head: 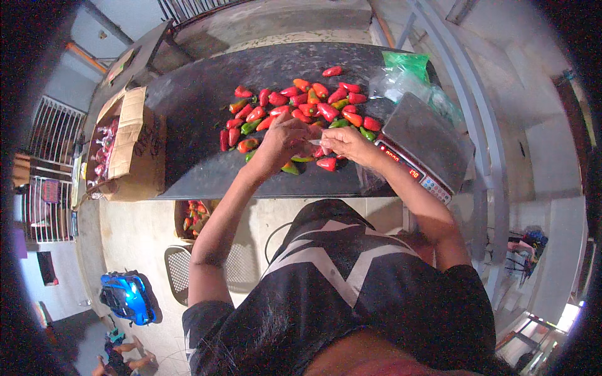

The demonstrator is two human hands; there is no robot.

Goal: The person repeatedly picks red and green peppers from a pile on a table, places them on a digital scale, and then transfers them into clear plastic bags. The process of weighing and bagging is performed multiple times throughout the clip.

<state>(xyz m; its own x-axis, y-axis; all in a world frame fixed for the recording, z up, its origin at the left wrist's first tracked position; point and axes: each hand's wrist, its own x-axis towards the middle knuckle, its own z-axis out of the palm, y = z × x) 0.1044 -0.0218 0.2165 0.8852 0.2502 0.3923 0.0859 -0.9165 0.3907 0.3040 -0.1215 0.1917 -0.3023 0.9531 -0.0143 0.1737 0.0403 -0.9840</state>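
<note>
My left hand (281,138) and my right hand (345,143) meet over the near side of a spread of red, orange and green peppers (328,112). Between them is a clear plastic bag (308,149), partly hidden by the fingers; red shows through it, though its contents are hard to make out. The right thumb and forefinger pinch a pale, twisted-looking piece of the plastic. My left fingers curl around the bag's other side. Close to my right forearm stands a digital scale (425,131) with a lit red display.
On the dark table (197,113), an open cardboard box (129,136) at left holds bagged peppers. Green and clear plastic bags (407,66) lie behind the scale. Below are another pepper box (194,218), a plastic chair (178,272), a blue toy car (127,296) and a person (124,359).
</note>
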